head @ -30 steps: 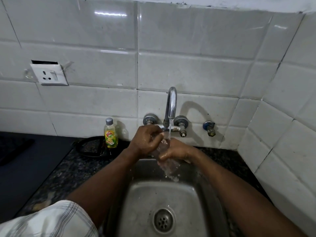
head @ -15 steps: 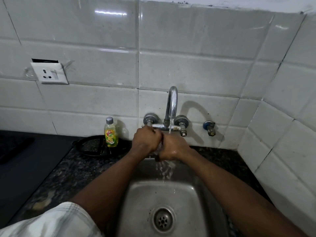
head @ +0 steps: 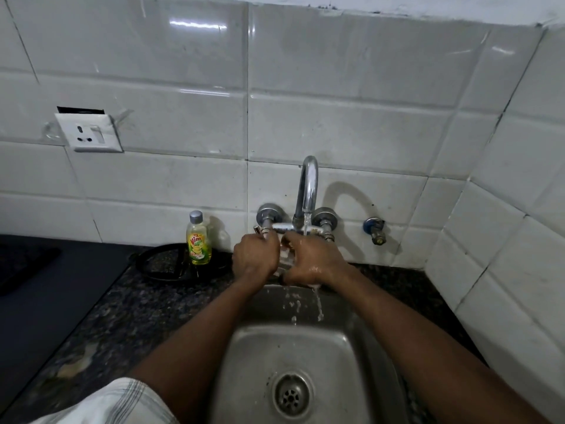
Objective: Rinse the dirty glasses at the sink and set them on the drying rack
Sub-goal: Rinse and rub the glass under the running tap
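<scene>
Left hand (head: 256, 259) and right hand (head: 316, 262) both curl round the glass (head: 284, 257), mostly hidden between them under the faucet (head: 308, 185) stream, above the sink (head: 305, 356). Best: rotate it, flush inside, grip firm, slippery.

Speckled dark countertop (head: 137, 307) carrying a steel sink (head: 260, 377), black round tray (head: 159, 264) lying by the wall, yellow soap bottle (head: 199, 244) standing upright there

The light was dim, falling from above and the left: the tap (head: 308, 185) threw a curved shadow rightward onto the wall tiles (head: 351, 127), which carried streaky glare near the top. The worktop (head: 128, 304) sank into murk; the sink (head: 250, 362) gleamed dully. Tile lines bowed toward the edges. The falling water (head: 318, 304) looked smeared, perhaps by motion.
</scene>
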